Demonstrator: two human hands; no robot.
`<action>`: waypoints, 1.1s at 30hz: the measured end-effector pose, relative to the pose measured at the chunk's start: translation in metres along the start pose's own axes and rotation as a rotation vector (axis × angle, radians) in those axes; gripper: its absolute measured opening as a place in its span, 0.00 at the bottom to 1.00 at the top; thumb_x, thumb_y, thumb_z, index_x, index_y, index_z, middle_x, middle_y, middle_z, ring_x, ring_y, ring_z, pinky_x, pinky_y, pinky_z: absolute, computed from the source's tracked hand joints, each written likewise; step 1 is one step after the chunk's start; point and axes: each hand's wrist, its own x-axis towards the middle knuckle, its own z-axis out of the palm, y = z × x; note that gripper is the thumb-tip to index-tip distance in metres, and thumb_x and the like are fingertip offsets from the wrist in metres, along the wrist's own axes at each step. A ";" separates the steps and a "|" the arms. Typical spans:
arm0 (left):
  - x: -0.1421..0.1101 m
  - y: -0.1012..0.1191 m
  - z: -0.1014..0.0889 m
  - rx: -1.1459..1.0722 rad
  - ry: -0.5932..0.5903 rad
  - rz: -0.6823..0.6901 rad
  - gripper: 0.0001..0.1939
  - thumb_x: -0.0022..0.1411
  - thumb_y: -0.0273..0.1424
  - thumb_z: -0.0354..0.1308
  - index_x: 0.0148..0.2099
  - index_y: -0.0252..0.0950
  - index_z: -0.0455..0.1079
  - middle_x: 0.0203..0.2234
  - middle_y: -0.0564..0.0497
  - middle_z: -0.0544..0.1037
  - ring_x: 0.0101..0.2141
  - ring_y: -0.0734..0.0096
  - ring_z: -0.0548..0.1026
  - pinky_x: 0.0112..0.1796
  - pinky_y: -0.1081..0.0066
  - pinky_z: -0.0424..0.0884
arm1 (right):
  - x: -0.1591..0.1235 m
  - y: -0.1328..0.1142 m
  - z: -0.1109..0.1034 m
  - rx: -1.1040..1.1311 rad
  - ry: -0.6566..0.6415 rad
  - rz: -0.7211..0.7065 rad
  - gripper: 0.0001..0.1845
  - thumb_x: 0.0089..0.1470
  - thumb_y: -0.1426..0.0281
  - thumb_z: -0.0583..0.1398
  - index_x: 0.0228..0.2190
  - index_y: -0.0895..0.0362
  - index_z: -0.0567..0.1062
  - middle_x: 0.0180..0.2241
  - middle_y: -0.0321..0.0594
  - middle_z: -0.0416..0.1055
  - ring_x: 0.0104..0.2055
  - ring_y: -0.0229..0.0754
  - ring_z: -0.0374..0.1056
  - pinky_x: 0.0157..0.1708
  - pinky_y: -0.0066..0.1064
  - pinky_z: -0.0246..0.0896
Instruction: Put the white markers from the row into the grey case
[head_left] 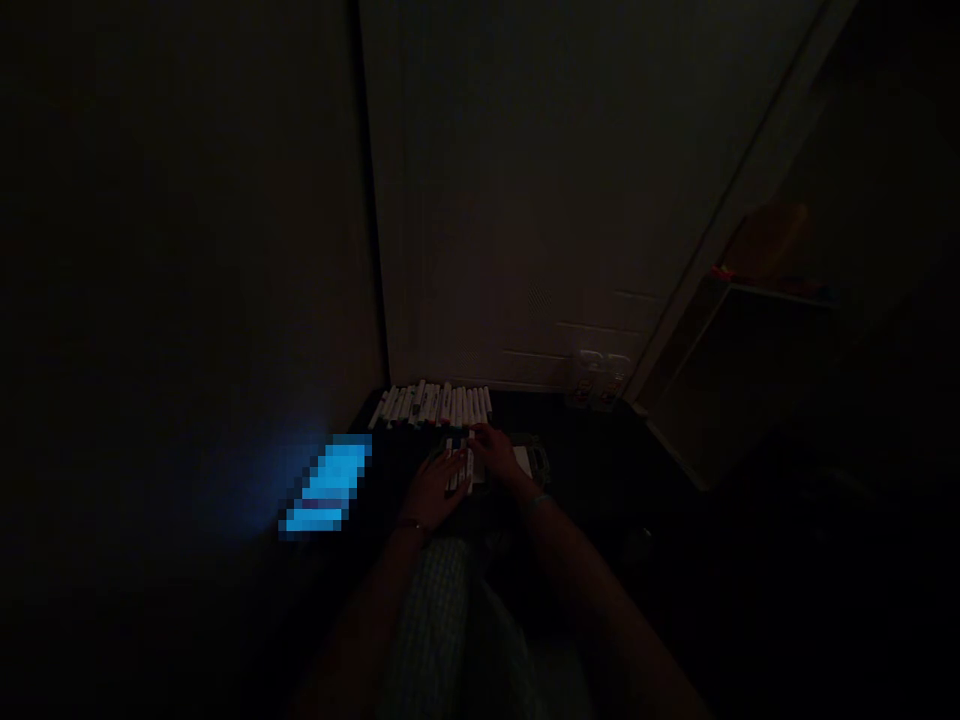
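"Patterned cloth (439,590) is seen nearest, between two bare forearms. What is being handled beyond it?"

"A few white pens (460,480), lying side by side on the dark table (600,450). They are covered in part by the left hand (439,485), its fingers stretched across them, perhaps so that rolling is prevented."

"And the right hand (495,455)?"

"Its fingers are bent at the far ends of those pens, as if they were being evened up. Whether anything is gripped by either hand cannot be told in such darkness."

"Why is the other row of pens (431,405) set near the wall (480,250)?"

"Probably so that working room is left in front, with each pen easily picked out. Off to the left, some light is given by a glowing screen (330,490), blurred."
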 end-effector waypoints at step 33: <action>-0.001 -0.011 0.007 0.048 -0.014 0.049 0.22 0.59 0.39 0.47 0.56 0.45 0.59 0.55 0.52 0.63 0.56 0.61 0.57 0.54 0.54 0.52 | 0.002 0.006 0.005 -0.453 -0.022 -0.101 0.15 0.52 0.63 0.58 0.42 0.53 0.72 0.42 0.40 0.68 0.47 0.40 0.58 0.48 0.33 0.44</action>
